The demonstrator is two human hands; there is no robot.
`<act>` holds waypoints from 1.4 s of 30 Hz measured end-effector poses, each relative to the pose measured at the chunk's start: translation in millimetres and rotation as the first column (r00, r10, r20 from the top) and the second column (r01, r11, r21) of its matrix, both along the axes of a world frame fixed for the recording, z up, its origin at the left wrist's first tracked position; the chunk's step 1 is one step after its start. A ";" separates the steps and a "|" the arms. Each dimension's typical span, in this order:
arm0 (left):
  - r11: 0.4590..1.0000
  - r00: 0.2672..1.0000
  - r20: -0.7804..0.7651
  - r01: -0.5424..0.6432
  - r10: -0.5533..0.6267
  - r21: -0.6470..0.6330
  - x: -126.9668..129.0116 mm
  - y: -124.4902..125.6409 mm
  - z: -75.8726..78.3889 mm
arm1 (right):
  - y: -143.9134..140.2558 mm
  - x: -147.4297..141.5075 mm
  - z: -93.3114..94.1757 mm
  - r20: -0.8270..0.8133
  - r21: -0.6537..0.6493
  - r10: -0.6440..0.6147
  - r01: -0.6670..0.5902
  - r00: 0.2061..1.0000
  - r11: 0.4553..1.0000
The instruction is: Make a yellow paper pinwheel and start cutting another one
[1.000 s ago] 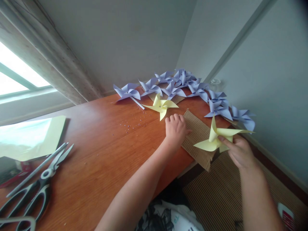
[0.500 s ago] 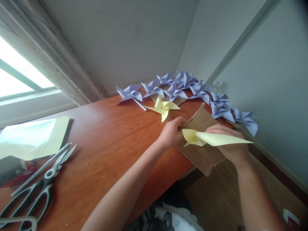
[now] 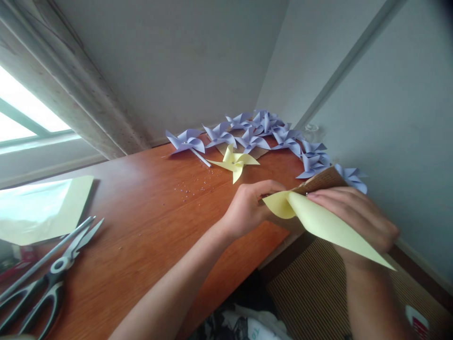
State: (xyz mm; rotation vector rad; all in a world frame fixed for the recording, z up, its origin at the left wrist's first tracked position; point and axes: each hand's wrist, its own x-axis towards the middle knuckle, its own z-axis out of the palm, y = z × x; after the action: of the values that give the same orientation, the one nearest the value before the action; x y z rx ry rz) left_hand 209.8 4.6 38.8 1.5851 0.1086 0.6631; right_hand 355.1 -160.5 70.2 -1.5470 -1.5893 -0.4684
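My left hand point(image 3: 249, 205) is closed on the near-left edge of a piece of brown corrugated cardboard point(image 3: 325, 179), which stands tilted almost edge-on. My right hand point(image 3: 361, 217) is closed round a folded yellow paper pinwheel point(image 3: 332, 224), pressing it against the cardboard. One long blade of this pinwheel points down to the right; a small shiny dot shows by the right fingertips, too small to name. On the table beyond my left hand lies a second yellow pinwheel point(image 3: 235, 163). Several purple pinwheels point(image 3: 251, 139) spread behind it.
Black-handled scissors point(image 3: 58, 267) and a thin grey rod point(image 3: 46, 259) lie at left, beside a pack of pale yellow paper point(image 3: 71, 203). A purple pinwheel on a white stick point(image 3: 201, 158) rests near scattered tiny beads point(image 3: 198, 189). The wooden table point(image 3: 148, 236) ends at right.
The cardboard has tipped from lying face-up to nearly edge-on. My right hand has turned and moved right, and the held pinwheel's long blade has swung downward.
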 end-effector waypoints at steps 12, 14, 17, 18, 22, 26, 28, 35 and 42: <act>0.999 1.000 0.004 0.006 -0.006 0.036 -2.5 -1.6 -1.6 | 2.9 -5.9 9.4 0.152 -0.001 -0.063 0.064 0.986 0.998; 0.999 1.000 -0.017 0.001 0.000 0.048 -3.0 -1.6 0.2 | 4.8 -6.2 10.0 0.149 -0.009 -0.051 0.053 0.988 0.999; 0.998 0.999 -0.041 -0.017 0.019 0.054 -4.2 -2.0 2.9 | 6.4 -7.1 11.7 0.139 -0.039 -0.058 0.064 0.989 0.997; 0.998 0.999 -0.043 -0.021 0.023 0.060 -4.4 -2.1 3.4 | 6.6 -7.6 12.4 0.136 -0.042 -0.064 0.070 0.989 0.997; 0.994 0.999 -0.024 -0.028 0.031 0.104 -4.6 -2.5 3.4 | 5.8 -9.0 15.5 0.155 -0.047 -0.120 0.129 0.981 0.991; 0.990 0.999 0.006 -0.039 0.038 0.132 -3.7 -2.3 2.3 | 6.2 -9.0 18.7 0.145 -0.038 -0.155 0.162 0.977 0.986; 0.989 0.999 -0.002 -0.042 0.042 0.143 -3.1 -2.1 1.6 | 7.4 -9.0 20.7 0.134 -0.041 -0.167 0.174 0.977 0.984; 0.988 0.999 0.012 -0.051 0.050 0.144 -3.2 -1.8 0.8 | 10.3 -12.1 26.0 0.089 -0.091 -0.215 0.222 0.973 0.971; 0.988 0.997 0.001 -0.081 0.082 0.132 -3.4 -2.0 1.0 | 12.1 -16.6 26.4 0.099 -0.061 -0.283 0.289 0.954 0.955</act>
State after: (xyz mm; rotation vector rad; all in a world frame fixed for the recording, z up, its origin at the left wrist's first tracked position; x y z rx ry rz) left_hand 206.3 2.5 39.9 1.7170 0.1357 0.7432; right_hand 338.5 -148.4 96.7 -1.8484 -1.4677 -0.6507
